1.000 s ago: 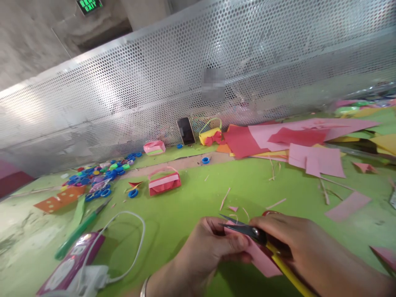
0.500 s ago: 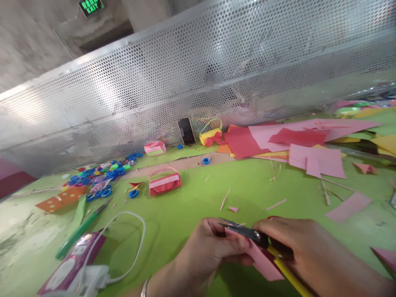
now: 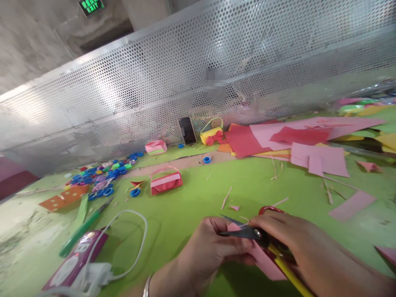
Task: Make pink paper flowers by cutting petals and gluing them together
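Observation:
My left hand pinches a folded strip of pink paper between thumb and fingers. My right hand is wrapped round a pair of scissors, whose red handle loop shows above the knuckles. The dark blades stand apart, with the paper's upper end between them, close to my left thumb. A thin curled sliver of paper lies by the blades. Under the scissors, a long yellow stick-like piece runs along my right palm toward the bottom edge; its kind is unclear.
Pink scraps and a pink rectangle lie on the green tabletop. Coloured sheets are piled behind. Small paper bags, blue rings, a phone, a green-handled tool and a purple power strip stand around.
The scissor blades have spread wider apart, and the red handle loop has risen into view above my right hand. My left hand keeps its grip on the paper.

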The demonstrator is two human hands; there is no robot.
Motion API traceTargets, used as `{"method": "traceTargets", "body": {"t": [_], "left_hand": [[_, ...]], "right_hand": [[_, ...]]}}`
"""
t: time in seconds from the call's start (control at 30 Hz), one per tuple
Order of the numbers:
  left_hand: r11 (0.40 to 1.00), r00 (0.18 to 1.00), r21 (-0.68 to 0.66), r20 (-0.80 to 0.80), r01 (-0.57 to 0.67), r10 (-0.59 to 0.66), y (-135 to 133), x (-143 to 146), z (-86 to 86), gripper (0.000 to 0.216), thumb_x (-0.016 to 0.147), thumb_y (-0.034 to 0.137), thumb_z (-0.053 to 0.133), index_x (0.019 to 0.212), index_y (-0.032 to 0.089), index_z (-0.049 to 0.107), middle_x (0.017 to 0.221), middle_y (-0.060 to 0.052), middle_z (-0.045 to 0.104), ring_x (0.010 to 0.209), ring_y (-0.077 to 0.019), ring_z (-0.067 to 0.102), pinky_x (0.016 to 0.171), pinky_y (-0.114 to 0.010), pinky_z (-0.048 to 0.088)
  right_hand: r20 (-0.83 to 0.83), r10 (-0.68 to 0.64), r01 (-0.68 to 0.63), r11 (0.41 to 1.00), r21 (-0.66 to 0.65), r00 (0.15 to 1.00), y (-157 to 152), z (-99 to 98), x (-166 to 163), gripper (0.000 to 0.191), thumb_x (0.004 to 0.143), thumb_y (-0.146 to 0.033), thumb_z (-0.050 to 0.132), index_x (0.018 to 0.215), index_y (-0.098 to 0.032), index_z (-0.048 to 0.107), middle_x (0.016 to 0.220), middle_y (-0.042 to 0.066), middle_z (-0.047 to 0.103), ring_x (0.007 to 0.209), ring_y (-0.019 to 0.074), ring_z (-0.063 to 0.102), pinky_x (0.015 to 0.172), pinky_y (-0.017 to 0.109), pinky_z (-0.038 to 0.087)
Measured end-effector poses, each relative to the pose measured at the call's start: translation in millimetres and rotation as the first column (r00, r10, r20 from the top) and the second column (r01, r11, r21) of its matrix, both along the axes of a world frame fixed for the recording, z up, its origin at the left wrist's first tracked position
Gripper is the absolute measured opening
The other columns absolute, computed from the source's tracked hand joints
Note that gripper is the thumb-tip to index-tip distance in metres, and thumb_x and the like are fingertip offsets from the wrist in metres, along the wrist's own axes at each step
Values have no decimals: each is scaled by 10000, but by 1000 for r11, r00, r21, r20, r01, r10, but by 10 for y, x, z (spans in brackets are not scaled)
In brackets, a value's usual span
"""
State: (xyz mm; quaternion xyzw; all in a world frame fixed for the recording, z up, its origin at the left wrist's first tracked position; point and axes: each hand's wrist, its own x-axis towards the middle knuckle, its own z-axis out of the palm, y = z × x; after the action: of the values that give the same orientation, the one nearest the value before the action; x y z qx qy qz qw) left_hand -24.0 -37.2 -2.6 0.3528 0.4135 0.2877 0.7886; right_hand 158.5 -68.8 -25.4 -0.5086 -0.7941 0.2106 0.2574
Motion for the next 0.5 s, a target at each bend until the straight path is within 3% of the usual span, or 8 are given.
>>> {"method": "traceTargets", "body": {"t": [0.17, 0.37, 0.5], "left_hand": [[1000, 1000, 5, -10, 28, -28, -2, -23, 2, 288, 466, 304, 912, 604, 126, 732, 623, -20, 686, 548, -81, 626, 548, -182, 507], [1000, 999, 11, 32, 0, -1, -1, -19, 14, 284, 468, 294, 914, 616, 135, 732, 639, -17, 696, 552, -90, 643, 539, -183, 521], [1000, 999, 15, 43, 20, -21, -9, -21, 12, 295, 465, 298, 915, 617, 124, 731, 611, -19, 689, 518, -86, 633, 505, -171, 513]], "right_hand": [[26, 3, -3, 1000, -8, 1000, -24, -34, -8, 242, 732, -39, 458, 809, -240, 567, 945, 51, 694, 823, 220, 646, 631, 296, 498], [33, -9, 5, 993, 117, 999, -43, -24, -8, 253, 694, -39, 432, 765, -256, 540, 847, 39, 707, 717, 217, 659, 534, 272, 508], [38, -5, 0, 991, 130, 999, -47, 7, -27, 257, 679, -34, 442, 755, -260, 539, 809, 21, 710, 710, 206, 673, 531, 252, 522]]}}
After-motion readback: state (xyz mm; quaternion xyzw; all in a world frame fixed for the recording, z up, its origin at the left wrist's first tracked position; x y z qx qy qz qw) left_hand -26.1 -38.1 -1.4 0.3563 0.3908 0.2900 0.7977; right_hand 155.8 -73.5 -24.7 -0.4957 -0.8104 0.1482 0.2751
